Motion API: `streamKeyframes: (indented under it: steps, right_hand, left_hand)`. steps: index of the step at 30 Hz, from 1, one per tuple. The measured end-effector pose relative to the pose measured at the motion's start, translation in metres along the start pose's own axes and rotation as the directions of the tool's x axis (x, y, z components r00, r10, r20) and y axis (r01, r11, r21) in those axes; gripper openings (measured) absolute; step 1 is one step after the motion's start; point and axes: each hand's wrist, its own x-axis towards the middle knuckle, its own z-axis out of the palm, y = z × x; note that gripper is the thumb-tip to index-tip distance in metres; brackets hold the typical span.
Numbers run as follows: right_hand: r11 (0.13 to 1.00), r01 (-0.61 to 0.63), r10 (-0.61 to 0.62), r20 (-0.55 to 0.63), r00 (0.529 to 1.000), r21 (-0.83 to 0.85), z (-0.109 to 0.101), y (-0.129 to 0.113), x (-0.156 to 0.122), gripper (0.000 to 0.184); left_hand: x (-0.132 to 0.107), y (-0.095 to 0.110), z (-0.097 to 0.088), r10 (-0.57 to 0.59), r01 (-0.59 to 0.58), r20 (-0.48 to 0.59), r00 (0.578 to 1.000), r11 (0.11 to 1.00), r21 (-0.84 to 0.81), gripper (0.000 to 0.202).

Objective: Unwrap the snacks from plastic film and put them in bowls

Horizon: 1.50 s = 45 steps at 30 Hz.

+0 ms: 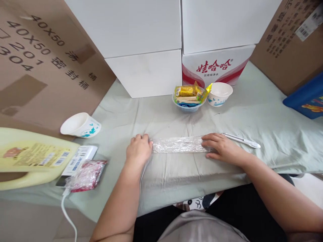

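- So the strip of crinkled clear film (pixel 180 144) lay flat near the front of the table (pixel 156 117), running sideways between the left hand (pixel 138 148) and the right hand (pixel 224 148).
- My guess: there was a hand at each end so that flimsy stuff would lie straight and not curl or slide around.
- The pen (pixel 241 140) lay just beside the right hand. The snack bowl (pixel 190 109) and a paper cup (pixel 219 99) sat further back by the white boxes (pixel 146 74), probably to leave working room up front.
- Yellow jug (pixel 37 158), second cup (pixel 85 129) and red packet (pixel 87 176) were off to the left, likely parked out of the way.
- Left hand pose: fingers curled in, knuckles up, at the film's left end. Couldn't tell if it was really pinching or just pressing.
- Right hand: palm down, fingers loosely spread over the other end, thumb out below them, no clenching.
- Both forearms slanted inward from the near edge.
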Motion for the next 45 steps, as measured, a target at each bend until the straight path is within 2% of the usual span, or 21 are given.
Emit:
streamKeyframes:
  steps: [2, 4, 6, 8, 9, 12, 14, 16, 18, 19, 20, 21, 22, 24, 26, 28, 31, 36, 39, 42, 45]
  right_hand:
    - [1.000, 0.019, -0.018, -0.040, 0.999, 0.009, -0.002, -0.001, 0.000, 0.021]
    - [0.999, 0.046, -0.046, -0.070, 0.997, -0.004, -0.004, -0.009, 0.001, 0.019]
    - [0.998, 0.060, -0.060, -0.080, 0.995, -0.005, -0.007, -0.023, 0.002, 0.021]
    - [0.994, 0.084, -0.080, -0.056, 0.995, 0.068, -0.012, -0.038, 0.000, 0.022]
    - [0.985, 0.098, -0.095, -0.026, 0.995, 0.140, -0.015, -0.044, -0.002, 0.024]
    - [0.920, 0.093, -0.116, 0.040, 0.992, 0.380, -0.021, -0.049, -0.005, 0.031]
    - [0.896, 0.062, -0.072, 0.005, 0.997, 0.440, -0.022, -0.044, -0.005, 0.029]
    - [0.901, 0.084, -0.070, -0.049, 0.996, 0.426, -0.019, -0.040, -0.001, 0.023]
    - [0.901, 0.153, -0.152, -0.035, 0.988, 0.406, -0.013, -0.039, 0.002, 0.026]
    - [0.898, 0.188, -0.205, 0.000, 0.979, 0.398, -0.008, -0.041, 0.004, 0.028]
    - [0.899, 0.207, -0.238, 0.034, 0.971, 0.385, -0.004, -0.043, 0.005, 0.028]
    - [0.907, 0.212, -0.251, 0.063, 0.966, 0.364, 0.000, -0.045, 0.006, 0.028]
    - [0.917, 0.212, -0.254, 0.084, 0.964, 0.337, 0.003, -0.047, 0.007, 0.027]
    - [0.931, 0.212, -0.251, 0.103, 0.962, 0.296, 0.007, -0.050, 0.007, 0.029]
    - [0.931, 0.206, -0.247, 0.105, 0.963, 0.303, 0.008, -0.051, 0.007, 0.036]
    - [0.924, 0.183, -0.228, 0.099, 0.969, 0.337, 0.007, -0.051, 0.009, 0.036]
    - [0.915, 0.146, -0.184, 0.066, 0.981, 0.377, 0.010, -0.050, 0.011, 0.025]
    - [0.922, 0.099, -0.114, 0.018, 0.993, 0.374, 0.017, -0.048, 0.010, 0.015]
    - [0.966, 0.052, -0.014, -0.149, 0.989, 0.254, 0.018, -0.050, 0.005, 0.023]
    - [0.985, 0.166, -0.152, -0.227, 0.962, 0.044, 0.020, -0.056, 0.004, 0.033]
    - [0.965, 0.262, -0.262, -0.086, 0.961, -0.015, 0.028, -0.062, 0.008, 0.030]
  left_hand:
    - [-0.004, 0.004, -0.001, 0.040, -0.048, -0.151, 0.988, 0.998, -0.050, 0.023]
    - [-0.019, 0.023, 0.000, 0.170, -0.233, -0.309, 0.936, 0.956, -0.180, 0.023]
    - [-0.040, 0.051, 0.002, 0.395, -0.535, -0.407, 0.824, 0.780, -0.325, 0.021]
    - [-0.061, 0.079, 0.008, 0.612, -0.752, -0.438, 0.659, 0.551, -0.361, 0.028]
    - [-0.070, 0.090, 0.012, 0.658, -0.791, -0.439, 0.612, 0.497, -0.358, 0.034]
    - [-0.083, 0.107, 0.025, 0.704, -0.818, -0.417, 0.575, 0.499, -0.286, 0.012]
    - [-0.085, 0.108, 0.029, 0.746, -0.861, -0.429, 0.509, 0.436, -0.263, 0.015]
    - [-0.087, 0.107, 0.028, 0.781, -0.906, -0.478, 0.402, 0.267, -0.327, 0.016]
    - [-0.088, 0.106, 0.022, 0.764, -0.886, -0.543, 0.349, 0.081, -0.457, 0.013]
    - [-0.088, 0.105, 0.018, 0.741, -0.847, -0.562, 0.367, 0.016, -0.531, 0.013]
    - [-0.087, 0.103, 0.015, 0.713, -0.795, -0.564, 0.417, -0.015, -0.607, 0.012]
    - [-0.084, 0.101, 0.013, 0.674, -0.732, -0.542, 0.501, -0.004, -0.682, 0.012]
    - [-0.080, 0.097, 0.011, 0.619, -0.658, -0.494, 0.611, 0.050, -0.751, 0.013]
    - [-0.066, 0.089, 0.011, 0.443, -0.494, -0.355, 0.823, 0.253, -0.832, 0.015]
    - [-0.049, 0.079, 0.015, 0.265, -0.351, -0.248, 0.932, 0.482, -0.803, 0.016]
    - [-0.033, 0.071, 0.020, 0.198, -0.280, -0.198, 0.960, 0.654, -0.703, 0.015]
    - [-0.019, 0.066, 0.026, 0.193, -0.247, -0.154, 0.969, 0.777, -0.579, 0.020]
    - [-0.019, 0.073, 0.031, 0.201, -0.274, -0.200, 0.959, 0.836, -0.476, 0.023]
    - [-0.020, 0.076, 0.035, 0.207, -0.284, -0.222, 0.953, 0.866, -0.412, 0.023]
    - [-0.019, 0.076, 0.038, 0.180, -0.256, -0.219, 0.959, 0.882, -0.396, 0.022]
    - [-0.017, 0.074, 0.039, 0.103, -0.201, -0.246, 0.964, 0.886, -0.417, 0.034]
